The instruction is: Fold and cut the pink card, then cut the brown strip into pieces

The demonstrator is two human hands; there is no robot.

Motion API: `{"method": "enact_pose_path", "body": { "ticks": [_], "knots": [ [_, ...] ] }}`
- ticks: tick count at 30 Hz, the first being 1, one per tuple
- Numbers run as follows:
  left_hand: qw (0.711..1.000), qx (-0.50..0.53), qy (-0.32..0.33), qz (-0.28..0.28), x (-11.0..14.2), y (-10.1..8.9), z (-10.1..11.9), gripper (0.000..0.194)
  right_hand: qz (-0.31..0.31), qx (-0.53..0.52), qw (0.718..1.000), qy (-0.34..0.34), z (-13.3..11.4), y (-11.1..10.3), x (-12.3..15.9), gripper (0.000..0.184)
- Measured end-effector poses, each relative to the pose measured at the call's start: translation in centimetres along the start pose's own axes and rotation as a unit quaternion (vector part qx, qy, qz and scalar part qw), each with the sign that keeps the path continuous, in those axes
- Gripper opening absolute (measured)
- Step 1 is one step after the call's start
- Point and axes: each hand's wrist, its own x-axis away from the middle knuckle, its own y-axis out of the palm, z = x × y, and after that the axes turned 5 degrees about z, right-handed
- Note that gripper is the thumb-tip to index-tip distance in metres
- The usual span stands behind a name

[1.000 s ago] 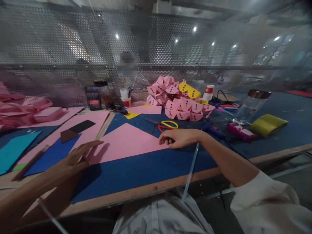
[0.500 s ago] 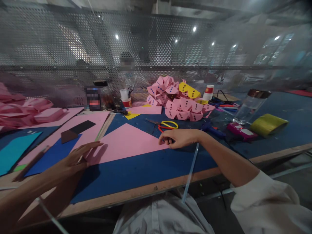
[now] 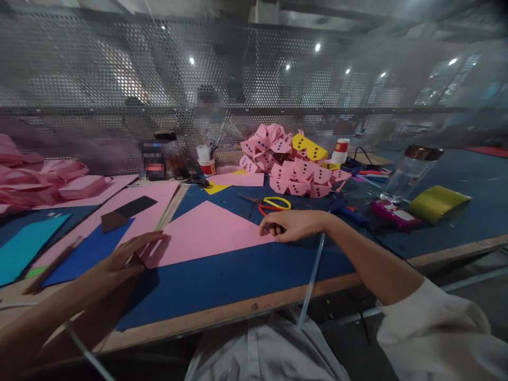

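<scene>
A pink paper triangle [image 3: 206,233] lies flat on the blue table [image 3: 238,275] in front of me. My left hand [image 3: 121,259] rests with fingers stretched out on its left corner, next to a ruler [image 3: 171,207]. My right hand [image 3: 291,225] sits at the paper's right corner with fingers curled and pinched on its edge. Just beyond that hand lie scissors with red and yellow handles [image 3: 272,203].
A heap of folded pink and yellow paper pieces with dots [image 3: 289,161] sits at the back. A clear jar [image 3: 408,172], a yellow tape roll [image 3: 436,203], a pink box [image 3: 395,216], cups [image 3: 205,159], blue and cyan sheets [image 3: 24,246] and pink stacks [image 3: 43,182] surround. A perforated metal screen [image 3: 119,95] backs the table.
My left hand has slid slightly back toward me along the paper's left corner. The right hand has stayed in place.
</scene>
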Motion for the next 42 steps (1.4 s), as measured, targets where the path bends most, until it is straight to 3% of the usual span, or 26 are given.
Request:
{"method": "enact_pose_path", "body": {
  "ticks": [2,4,6,8,12,17,21,27,42],
  "knots": [
    [0.996,0.090,-0.012,-0.009,0.0,-0.7,1.2,0.045,-0.001,-0.002,1.000,0.003,-0.1,0.0,0.0,0.045],
    [0.992,0.123,-0.023,0.009,-0.1,-1.2,2.8,0.044,-0.002,0.000,1.000,0.004,-0.1,0.0,0.0,0.045],
    [0.992,0.126,0.006,0.028,-0.4,-1.1,4.5,0.040,-0.002,0.004,1.000,0.004,-0.1,0.0,0.0,0.045],
    [0.990,0.120,0.054,0.045,-0.9,-0.5,6.0,0.033,0.002,0.006,1.000,0.004,-0.1,-0.1,0.1,0.044],
    [0.984,0.128,0.124,0.005,-2.5,1.5,8.2,0.029,0.025,0.014,1.000,-0.002,-0.2,0.3,-0.1,0.038],
    [0.969,0.131,0.209,-0.017,-5.2,3.2,10.1,0.026,0.112,0.030,0.993,-0.031,-0.9,2.1,-1.3,0.024],
    [0.967,0.159,0.196,-0.020,-6.6,4.3,10.5,0.019,0.154,0.065,0.984,-0.062,-1.4,3.6,-2.5,0.019],
    [0.967,0.140,0.212,0.007,-6.8,5.3,10.3,0.017,0.180,0.109,0.978,-0.006,-2.3,4.7,-3.6,0.010],
    [0.970,0.121,0.209,0.001,-6.5,4.5,11.2,0.014,0.153,0.119,0.980,0.043,-2.8,4.1,-2.9,0.017]
  ]
}}
